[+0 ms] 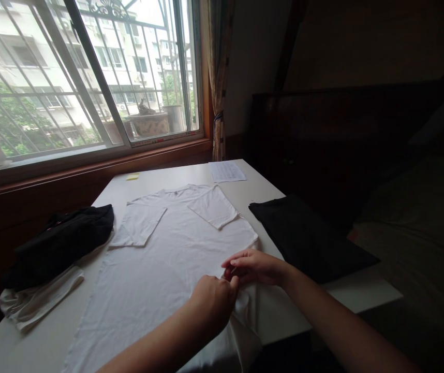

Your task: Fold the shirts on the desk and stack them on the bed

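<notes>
A white T-shirt (144, 280) lies spread on the white table, its neck toward the window and both sleeves folded inward over the body. At the shirt's right side my left hand (215, 298) is closed, back of the hand up, with fingertips on the fabric. Touching it or very near it, my right hand (247, 265) has curled fingers at the same spot. Some fabric is bunched and lifted beneath the hands, and the shirt's lower right part hangs over the near edge. Exactly what the right fingertips pinch is too small to tell.
Dark folded cloth (307, 238) lies on the right of the table (373, 290). On the left is a pile of black clothing (67, 238) over a light garment (47, 298). Printed paper (227, 172) and a yellow note (132, 176) rest at the far end, below a barred window.
</notes>
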`<state>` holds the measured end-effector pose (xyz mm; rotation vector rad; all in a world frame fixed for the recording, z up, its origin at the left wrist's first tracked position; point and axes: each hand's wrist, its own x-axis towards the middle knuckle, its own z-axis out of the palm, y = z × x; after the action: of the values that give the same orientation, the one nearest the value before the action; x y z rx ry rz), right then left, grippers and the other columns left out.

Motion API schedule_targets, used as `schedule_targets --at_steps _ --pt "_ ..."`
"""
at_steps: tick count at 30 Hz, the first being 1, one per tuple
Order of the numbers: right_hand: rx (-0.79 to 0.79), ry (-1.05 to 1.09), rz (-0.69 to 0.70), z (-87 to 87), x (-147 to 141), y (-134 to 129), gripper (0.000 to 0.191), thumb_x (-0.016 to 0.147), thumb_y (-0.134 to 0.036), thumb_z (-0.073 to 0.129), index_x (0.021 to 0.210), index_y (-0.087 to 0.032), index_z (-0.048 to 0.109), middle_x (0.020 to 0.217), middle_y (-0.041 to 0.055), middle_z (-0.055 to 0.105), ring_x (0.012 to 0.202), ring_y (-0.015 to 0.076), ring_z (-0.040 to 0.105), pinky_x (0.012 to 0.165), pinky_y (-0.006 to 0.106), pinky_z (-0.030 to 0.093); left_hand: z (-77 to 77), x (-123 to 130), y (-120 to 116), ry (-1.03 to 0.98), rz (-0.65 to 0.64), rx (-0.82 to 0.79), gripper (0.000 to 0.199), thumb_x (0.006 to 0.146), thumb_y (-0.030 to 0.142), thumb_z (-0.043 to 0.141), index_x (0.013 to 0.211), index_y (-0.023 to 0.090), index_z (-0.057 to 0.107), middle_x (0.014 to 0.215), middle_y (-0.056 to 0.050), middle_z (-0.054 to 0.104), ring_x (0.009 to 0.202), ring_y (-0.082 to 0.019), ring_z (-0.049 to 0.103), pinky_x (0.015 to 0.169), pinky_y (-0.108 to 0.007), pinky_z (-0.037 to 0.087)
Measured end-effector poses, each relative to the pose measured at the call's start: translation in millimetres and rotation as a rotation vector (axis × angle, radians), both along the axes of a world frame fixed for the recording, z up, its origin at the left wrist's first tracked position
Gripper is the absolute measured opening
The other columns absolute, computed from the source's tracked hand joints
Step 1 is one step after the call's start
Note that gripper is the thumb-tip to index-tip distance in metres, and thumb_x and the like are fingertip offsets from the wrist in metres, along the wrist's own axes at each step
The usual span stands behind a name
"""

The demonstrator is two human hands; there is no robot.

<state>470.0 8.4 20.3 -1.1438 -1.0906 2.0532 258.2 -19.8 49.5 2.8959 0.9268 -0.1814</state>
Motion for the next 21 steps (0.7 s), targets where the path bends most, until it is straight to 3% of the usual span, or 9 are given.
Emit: schedule_targets --at_steps 3,6,10,13,15,18,21 --pt "0.05 -0.068 0.007 1.5 1 3 0.042 0.082 -0.047 0.081 0.108 -0.014 0.076 0.107 0.0129 0.076 0.095 0.0219 0.074 0.08 0.033 0.059 4.6 -2 3 0.001 -0.016 -0.016 0.017 0.092 0.016 0.055 0.107 0.015 0.063 0.082 -0.009 0.075 0.067 -0.028 0.074 0.06 -0.037 0.059" --pt "0.172 -0.168 -0.084 0.1 8 15 0.04 0.082 -0.046 0.081 0.107 -0.015 0.075 0.108 0.0115 0.076 0.093 0.0212 0.075 0.08 0.032 0.059 12.1 -10 2 -0.089 -0.042 -0.032 0.009 0.095 0.016 0.054 0.097 0.019 0.062 0.085 -0.005 0.072 0.066 -0.022 0.072 0.061 -0.032 0.059" --pt "0.39 -0.396 -0.337 -4.5 27 54 0.026 0.088 -0.034 0.072 0.105 -0.015 0.075 0.104 0.0111 0.076 0.088 0.0198 0.074 0.078 0.032 0.059 21.1 -30 -10 -0.338 -0.079 -0.088 0.004 0.096 0.02 0.059 0.097 0.023 0.061 0.118 -0.004 0.067 0.075 -0.015 0.07 0.068 -0.029 0.06" --pt "0.497 -0.676 -0.518 -6.5 45 96 0.021 0.09 -0.021 0.063 0.106 -0.015 0.074 0.105 0.0117 0.076 0.094 0.0204 0.073 0.086 0.032 0.058 26.7 -41 -21 -0.545 -0.165 -0.153 0.005 0.097 0.019 0.058 0.098 0.023 0.059 0.142 -0.005 0.058 0.087 -0.013 0.07 0.078 -0.028 0.06" --pt "0.524 -0.782 -0.563 -8.0 55 125 0.023 0.086 -0.018 0.064 0.107 -0.015 0.074 0.112 0.0123 0.075 0.104 0.0223 0.07 0.094 0.033 0.054 32.0 -44 -27 -0.637 -0.237 -0.224 0.008 0.099 0.017 0.055 0.104 0.022 0.059 0.137 -0.006 0.063 0.089 -0.012 0.071 0.081 -0.024 0.059" --pt "0.536 -0.895 -0.578 -12.5 62 162 0.026 0.081 -0.017 0.07 0.106 -0.016 0.075 0.119 0.0124 0.073 0.113 0.0256 0.065 0.102 0.034 0.048 43.8 -43 -32 -0.66 -0.312 -0.324 0.012 0.104 0.02 0.051 0.114 0.02 0.058 0.111 -0.004 0.073 0.089 -0.012 0.071 0.082 -0.019 0.057" --pt "0.529 -0.961 -0.56 -17.8 61 195 0.034 0.078 -0.02 0.075 0.111 -0.016 0.075 0.12 0.0138 0.072 0.114 0.0277 0.065 0.103 0.035 0.046 55.3 -45 -36 -0.648 -0.35 -0.319 0.017 0.107 0.028 0.05 0.12 0.022 0.059 0.103 -0.005 0.072 0.09 -0.013 0.071 0.086 -0.021 0.057"
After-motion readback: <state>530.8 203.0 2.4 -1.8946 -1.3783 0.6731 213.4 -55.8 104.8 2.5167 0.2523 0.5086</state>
